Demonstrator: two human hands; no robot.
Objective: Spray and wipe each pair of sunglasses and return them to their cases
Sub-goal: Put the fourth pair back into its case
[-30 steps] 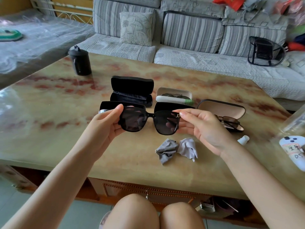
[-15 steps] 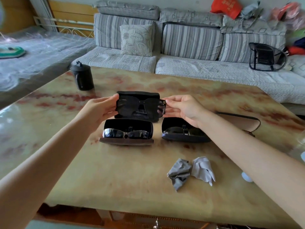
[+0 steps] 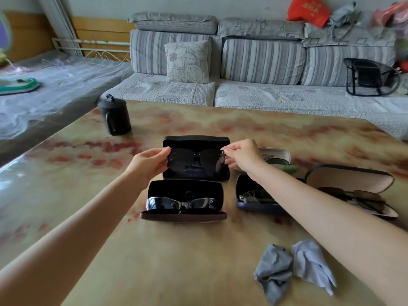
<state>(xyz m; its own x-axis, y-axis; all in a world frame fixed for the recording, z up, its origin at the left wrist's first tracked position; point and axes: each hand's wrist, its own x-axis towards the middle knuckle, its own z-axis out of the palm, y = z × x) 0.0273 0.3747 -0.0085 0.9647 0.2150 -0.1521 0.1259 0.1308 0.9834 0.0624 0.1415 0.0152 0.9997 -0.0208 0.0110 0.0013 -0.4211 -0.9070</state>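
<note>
1. At the far left of the bench [image 3: 176,261], a black lidded canister [image 3: 114,119] stands upright, well apart from the cases.
2. Your left hand [image 3: 150,161] pinches the left end of the black sunglasses [image 3: 196,161] between thumb and fingers.
3. You hold those sunglasses level, both hands clamped on them, over the open black case [image 3: 196,141] at mid-bench. Whether they touch its lining cannot be told.
4. Just nearer to you, an open brown case [image 3: 183,216] holds silver-framed sunglasses [image 3: 181,204], lenses facing you.
5. Your right hand [image 3: 242,159] pinches the right end of the black sunglasses, its fingers curled at the upper corner.
6. Right of that hand, a white case [image 3: 276,153] lies open on the far side. Nearer, a dark blue case [image 3: 254,207] holds a pair, partly hidden by your forearm.
7. Near right, two crumpled grey cloths [image 3: 273,272] lie side by side on the bench.
8. Farthest right, a beige-lined case [image 3: 348,181] lies open with brown sunglasses [image 3: 357,197] in it.
</note>
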